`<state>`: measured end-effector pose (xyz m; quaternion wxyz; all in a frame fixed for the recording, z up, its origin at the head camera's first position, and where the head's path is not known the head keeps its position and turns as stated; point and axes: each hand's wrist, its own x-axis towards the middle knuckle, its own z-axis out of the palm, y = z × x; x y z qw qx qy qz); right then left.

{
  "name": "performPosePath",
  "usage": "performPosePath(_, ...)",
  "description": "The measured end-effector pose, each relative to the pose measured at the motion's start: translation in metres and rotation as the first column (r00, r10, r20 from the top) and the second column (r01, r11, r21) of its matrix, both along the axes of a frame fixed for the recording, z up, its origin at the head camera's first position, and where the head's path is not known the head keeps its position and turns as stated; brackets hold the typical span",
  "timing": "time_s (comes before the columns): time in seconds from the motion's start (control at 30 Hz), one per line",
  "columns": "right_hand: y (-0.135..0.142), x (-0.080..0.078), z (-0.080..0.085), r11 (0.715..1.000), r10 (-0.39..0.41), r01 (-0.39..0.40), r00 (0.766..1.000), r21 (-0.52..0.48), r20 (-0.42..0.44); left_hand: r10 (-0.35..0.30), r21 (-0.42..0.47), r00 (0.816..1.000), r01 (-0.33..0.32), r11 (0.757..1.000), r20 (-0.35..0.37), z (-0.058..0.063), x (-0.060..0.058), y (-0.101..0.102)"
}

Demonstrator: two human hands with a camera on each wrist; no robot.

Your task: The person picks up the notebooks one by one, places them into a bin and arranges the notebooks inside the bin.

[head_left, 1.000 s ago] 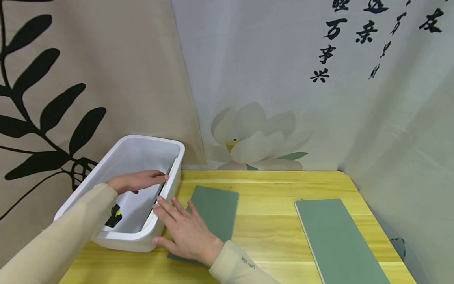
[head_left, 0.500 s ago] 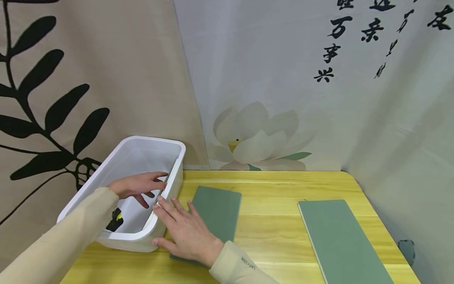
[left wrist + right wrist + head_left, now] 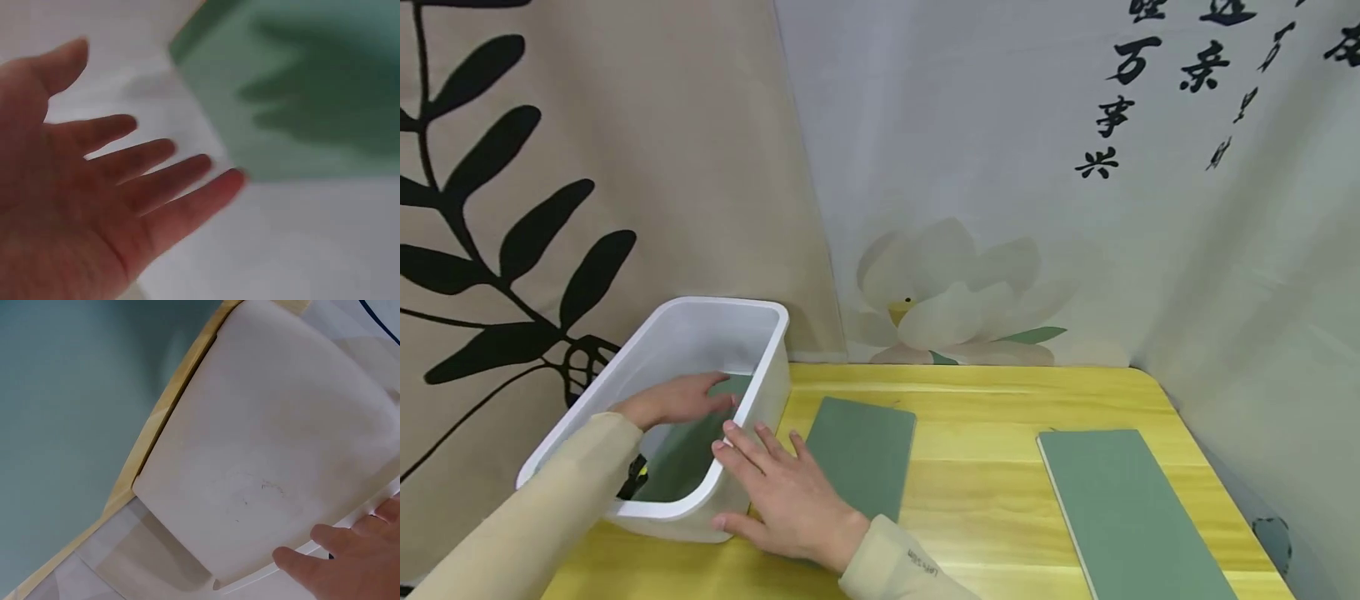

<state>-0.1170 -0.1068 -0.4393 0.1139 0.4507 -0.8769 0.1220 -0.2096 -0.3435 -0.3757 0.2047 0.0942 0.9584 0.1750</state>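
Head view and left wrist view agree on the left hand [image 3: 673, 400]: it reaches down inside the bin [image 3: 715, 329], fingers spread, gripping nothing. Below it lies the green book [image 3: 688, 454], seemingly flat on the bin's floor; whether a fingertip touches its edge I cannot tell. The right hand [image 3: 793, 504] has its fingers straight and a little apart, the tips at the bin's near-side rim, apparently resting there.

The book looks light, thin and fairly stiff, its cover smooth enough to slide a little; corners would dent before anything broke. A thumb-and-finger pinch on a long edge seems best, though lying low it may need an edge tipped up first. The bin's walls crowd the wrist, and a black-and-yellow item [image 3: 635, 477] sits by the book's near end.

Outside, the middle book [image 3: 865, 450] lies just beside the bin, partly behind the right hand. Bare tabletop [image 3: 985, 492] stretches between it and the right book [image 3: 1127, 500]; behind, a cloth [image 3: 962, 125] bounds the far edge.
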Motion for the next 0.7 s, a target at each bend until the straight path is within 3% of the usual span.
performPosePath(0.07, 0.001, 0.000, 0.000, 1.000, -0.005, 0.005, 1.000, -0.006, 0.011, -0.027, -0.035, 0.988, 0.022, 0.999, -0.153, 0.009, 0.001, -0.003)
performPosePath(0.17, 0.000, 0.000, 0.000, 1.000, 0.002, -0.001, 1.000, -0.013, 0.021, -0.019, -0.066, 0.965, 0.002, 0.998, -0.263, 0.022, 0.008, -0.008)
performPosePath(0.5, 0.001, 0.002, 0.001, 1.000, -0.001, 0.002, 0.999, -0.020, 0.043, 0.042, -0.126, 0.925, -0.096, 0.987, -0.377, 0.082, 0.030, -0.031)
performPosePath(0.6, 0.002, 0.003, 0.002, 1.000, 0.000, 0.002, 0.999, -0.030, 0.046, 0.065, -0.136, 0.898, -0.137, 0.981, -0.436, 0.085, 0.045, -0.042)
performPosePath(0.7, 0.002, 0.004, 0.001, 0.999, 0.001, 0.001, 0.999, -0.039, 0.046, 0.106, -0.136, 0.863, -0.198, 0.971, -0.493, 0.077, 0.064, -0.055)
